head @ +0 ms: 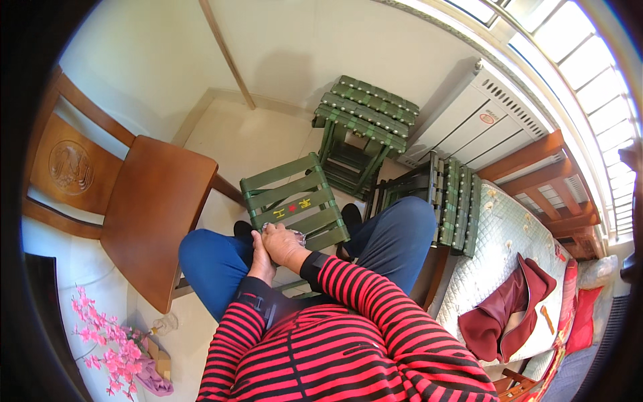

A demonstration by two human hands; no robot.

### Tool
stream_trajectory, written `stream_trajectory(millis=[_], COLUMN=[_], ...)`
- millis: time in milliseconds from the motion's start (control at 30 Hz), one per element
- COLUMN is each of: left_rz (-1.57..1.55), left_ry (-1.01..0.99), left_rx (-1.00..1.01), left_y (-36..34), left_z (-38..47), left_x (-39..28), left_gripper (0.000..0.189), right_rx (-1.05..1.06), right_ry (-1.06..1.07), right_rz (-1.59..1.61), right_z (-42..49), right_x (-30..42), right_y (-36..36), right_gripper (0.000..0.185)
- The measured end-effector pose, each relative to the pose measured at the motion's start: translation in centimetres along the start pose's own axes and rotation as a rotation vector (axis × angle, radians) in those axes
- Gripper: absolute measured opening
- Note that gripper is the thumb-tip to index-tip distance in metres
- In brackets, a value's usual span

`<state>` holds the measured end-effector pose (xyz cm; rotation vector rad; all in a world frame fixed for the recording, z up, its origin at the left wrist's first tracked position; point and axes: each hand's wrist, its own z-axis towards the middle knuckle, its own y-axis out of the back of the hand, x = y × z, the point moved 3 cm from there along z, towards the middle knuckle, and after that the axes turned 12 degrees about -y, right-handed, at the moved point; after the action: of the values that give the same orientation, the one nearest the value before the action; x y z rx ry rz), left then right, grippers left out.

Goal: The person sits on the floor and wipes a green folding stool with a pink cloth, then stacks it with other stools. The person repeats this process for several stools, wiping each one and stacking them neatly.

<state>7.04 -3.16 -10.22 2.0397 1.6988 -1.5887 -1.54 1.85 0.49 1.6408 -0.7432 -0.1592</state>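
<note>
A folding stool [284, 196] with a green metal frame and green webbing straps stands between my knees; one strap bears yellow characters and a red star. My right hand [284, 244] is closed on a crumpled pale cloth [300, 236] at the stool's near left corner. Part of the cloth shows beyond my knuckles. Just beside it, my left hand [262, 261] lies against that same corner, thumb pointing up along it. The right hand covers my left fingers, so their grip is hidden.
Stacked green folding stools [369, 113] stand ahead by the wall. More folded stools [457, 206] lean against a bed's mattress [495, 241] on the right. A wooden chair [161, 201] is close at left. Pink artificial flowers [118, 346] stand lower left; a maroon garment [507, 311] lies on the mattress.
</note>
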Motion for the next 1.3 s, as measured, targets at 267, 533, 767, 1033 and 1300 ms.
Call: stream_trajectory(millis=[267, 533, 767, 1033, 1300], left_rz=[0.209, 0.179, 0.061, 0.371, 0.36], left_ry=[-0.119, -0.052, 0.003, -0.11, -0.093], left_rx=[-0.228, -0.142, 0.0, -0.323, -0.187], left_y=[1.1, -0.2, -0.4, 3.4, 0.3], left_z=[0.8, 0.0, -0.1, 2.3, 0.0], left_x=[0.9, -0.4, -0.4, 2.8, -0.2], left_gripper=[0.067, 0.073, 0.074, 0.064, 0.074], right_rx=[0.01, 0.006, 0.03, -0.374, -0.199], right_ry=[-0.35, -0.074, 0.244, -0.39, 0.049], right_rz=[0.009, -0.241, 0.095, 0.37, -0.013], right_z=[-1.9, -1.6, -0.2, 1.8, 2.8], right_x=[-13.1, -4.2, -3.6, -17.6, -1.8], right_y=[5.7, 1.7, 2.1, 8.2, 0.4], right_gripper=[0.038, 0.031, 0.029, 0.03, 0.034])
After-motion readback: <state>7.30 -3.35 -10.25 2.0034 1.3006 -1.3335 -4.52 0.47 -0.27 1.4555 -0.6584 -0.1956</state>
